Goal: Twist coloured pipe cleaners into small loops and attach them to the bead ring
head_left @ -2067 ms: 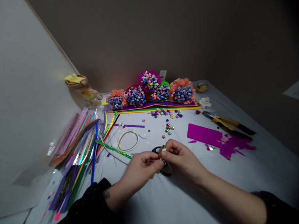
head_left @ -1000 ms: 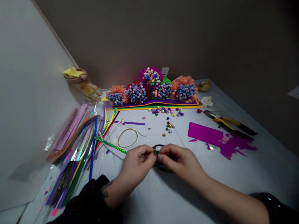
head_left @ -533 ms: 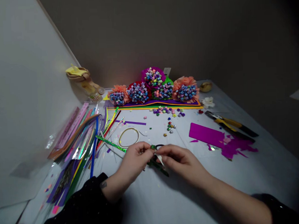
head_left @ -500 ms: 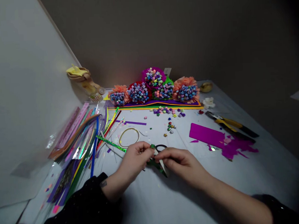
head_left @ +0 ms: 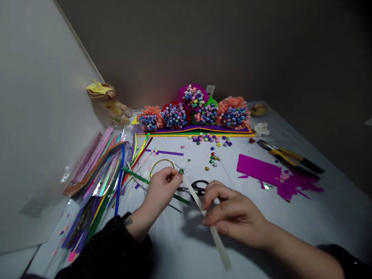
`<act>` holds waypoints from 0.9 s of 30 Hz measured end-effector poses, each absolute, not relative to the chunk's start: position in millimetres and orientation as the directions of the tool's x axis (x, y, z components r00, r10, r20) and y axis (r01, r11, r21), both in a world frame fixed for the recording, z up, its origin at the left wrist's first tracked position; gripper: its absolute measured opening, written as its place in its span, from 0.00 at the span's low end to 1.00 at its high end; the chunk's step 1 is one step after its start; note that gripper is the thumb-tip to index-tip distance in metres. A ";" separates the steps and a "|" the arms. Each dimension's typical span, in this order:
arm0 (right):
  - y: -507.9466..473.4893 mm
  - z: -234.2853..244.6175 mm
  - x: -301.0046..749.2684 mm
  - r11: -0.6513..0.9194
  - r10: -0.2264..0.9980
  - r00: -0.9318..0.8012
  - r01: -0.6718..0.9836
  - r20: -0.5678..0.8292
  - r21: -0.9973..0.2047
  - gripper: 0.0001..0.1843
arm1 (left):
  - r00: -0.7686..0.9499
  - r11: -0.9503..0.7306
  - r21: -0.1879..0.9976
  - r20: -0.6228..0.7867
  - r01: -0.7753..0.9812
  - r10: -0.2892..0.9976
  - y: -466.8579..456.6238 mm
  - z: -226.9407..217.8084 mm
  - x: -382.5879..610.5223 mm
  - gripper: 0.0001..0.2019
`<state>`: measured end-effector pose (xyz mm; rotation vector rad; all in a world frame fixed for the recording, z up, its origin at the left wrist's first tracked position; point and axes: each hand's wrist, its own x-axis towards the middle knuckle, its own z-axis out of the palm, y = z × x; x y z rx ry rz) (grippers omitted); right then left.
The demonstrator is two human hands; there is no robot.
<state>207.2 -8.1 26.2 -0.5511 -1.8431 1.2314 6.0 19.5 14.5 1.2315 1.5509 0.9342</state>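
Observation:
A long narrow paper strip (head_left: pixel 220 247), its pale side showing, slants between my hands and hangs toward the table's front. At its upper end is a small shiny green fold (head_left: pixel 181 171). My left hand (head_left: pixel 162 189) pinches that end between thumb and fingertips. My right hand (head_left: pixel 234 213) has its fingers closed on the strip about midway along. Behind the strip lie scissors with black handles (head_left: pixel 200 185), partly covered by it. A dark green strip (head_left: pixel 181 199) rests on the table by my left hand.
Bundled coloured strips (head_left: pixel 109 171) spread along the left. Folded paper stars (head_left: pixel 204 138) lie mid-table, before several star-filled paper flowers (head_left: pixel 173 115). Yellow-black pliers (head_left: pixel 282 154) and torn magenta paper (head_left: pixel 258 168) are right. A tape ring (head_left: pixel 153 164) sits behind my left hand.
My left hand has moved slightly left and up, my right hand right and down. The strip, formerly bunched between them with green showing, is now stretched out, pale side visible. The scissors are more exposed.

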 end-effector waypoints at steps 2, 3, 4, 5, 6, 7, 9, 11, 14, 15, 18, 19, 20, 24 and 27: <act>-7.2 26.9 208.0 0.333 0.732 -0.583 -0.147 0.354 -0.931 0.06 | -0.098 0.188 0.925 -0.164 0.330 0.982 21.9 11.9 3.9 0.07; -6.6 26.2 207.8 0.272 0.754 -0.580 -0.155 0.310 -0.950 0.05 | -0.096 0.184 0.919 -0.160 0.348 0.982 22.3 11.4 3.6 0.08; -6.1 25.0 207.2 0.199 0.786 -0.567 -0.145 0.246 -0.969 0.05 | -0.089 0.183 0.912 -0.161 0.366 0.983 21.9 11.4 4.0 0.08; -5.4 23.4 206.2 0.113 0.820 -0.549 -0.126 0.164 -0.986 0.07 | -0.079 0.180 0.905 -0.162 0.385 0.984 20.9 11.9 4.8 0.08; -4.8 21.4 204.9 0.021 0.847 -0.527 -0.106 0.075 -0.994 0.11 | -0.065 0.171 0.898 -0.158 0.405 0.985 19.4 12.7 6.0 0.08; -4.1 19.3 203.2 -0.069 0.863 -0.504 -0.091 -0.014 -0.993 0.14 | -0.049 0.156 0.890 -0.150 0.428 0.987 17.6 13.5 7.4 0.08; -2.7 15.6 199.5 -0.229 0.864 -0.474 -0.064 -0.172 -0.971 0.20 | -0.018 0.118 0.872 -0.124 0.475 0.992 13.6 14.9 10.3 0.07; -1.7 13.0 196.2 -0.333 0.838 -0.472 -0.044 -0.274 -0.942 0.22 | 0.011 0.077 0.853 -0.097 0.516 0.995 10.4 14.9 12.5 0.06; -1.3 11.9 192.9 -0.428 0.785 -0.513 -0.046 -0.347 -0.902 0.22 | 0.044 0.045 0.848 -0.080 0.528 0.996 7.6 12.8 14.1 0.06; -1.4 12.1 192.1 -0.453 0.765 -0.535 -0.052 -0.358 -0.890 0.22 | 0.049 0.041 0.852 -0.078 0.522 0.996 7.0 12.1 14.4 0.06; -2.2 13.5 189.9 -0.510 0.707 -0.587 -0.036 -0.395 -0.859 0.23 | 0.054 0.029 0.857 -0.066 0.515 0.996 5.5 11.5 15.0 0.06; -2.6 13.8 189.2 -0.527 0.689 -0.597 -0.023 -0.412 -0.849 0.22 | 0.056 0.016 0.852 -0.053 0.522 0.997 5.0 12.0 15.2 0.06; -3.0 13.9 188.6 -0.547 0.672 -0.602 -0.012 -0.431 -0.837 0.22 | 0.062 -0.003 0.845 -0.035 0.535 0.997 4.5 12.7 15.4 0.06; -4.9 12.9 187.3 -0.662 0.568 -0.640 0.018 -0.517 -0.750 0.21 | 0.098 -0.107 0.796 0.060 0.596 0.993 2.7 15.6 16.2 0.06; -5.4 12.4 186.8 -0.716 0.516 -0.660 0.017 -0.546 -0.698 0.19 | 0.129 -0.167 0.766 0.111 0.620 0.985 1.6 15.8 16.4 0.06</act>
